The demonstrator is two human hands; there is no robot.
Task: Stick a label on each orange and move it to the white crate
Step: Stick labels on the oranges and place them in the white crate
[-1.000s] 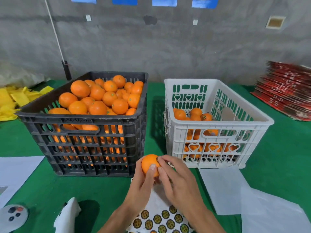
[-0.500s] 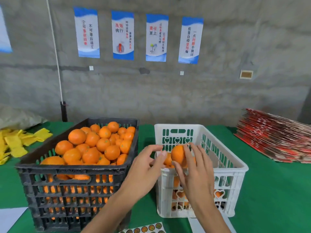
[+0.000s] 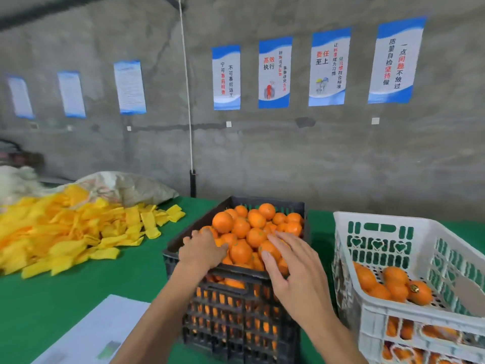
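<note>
The black crate (image 3: pixel 262 200) stands in the middle, heaped with unlabelled oranges (image 3: pixel 240 227). Both my hands are over its near side. My left hand (image 3: pixel 203 249) is at the crate's left front corner, its fingers curled down over an orange (image 3: pixel 208 230) that is mostly hidden. Spread fingers of my right hand (image 3: pixel 291 266) lie on another orange (image 3: pixel 270 249), with the thumb beside it. To the right, the white crate (image 3: pixel 380 219) holds several oranges, and one of them (image 3: pixel 418 291) shows a round label.
A pile of yellow foam sleeves (image 3: pixel 65 232) and a grey sack (image 3: pixel 126 187) lie at the left on the green table (image 3: pixel 147 261). A white sheet (image 3: pixel 99 332) is at the near left. A black post with a rope (image 3: pixel 193 182) stands behind the black crate.
My right hand carried the labelled orange to the white crate and no longer holds it. Both hands have moved left onto the black crate's oranges. The view has swung left and up.
</note>
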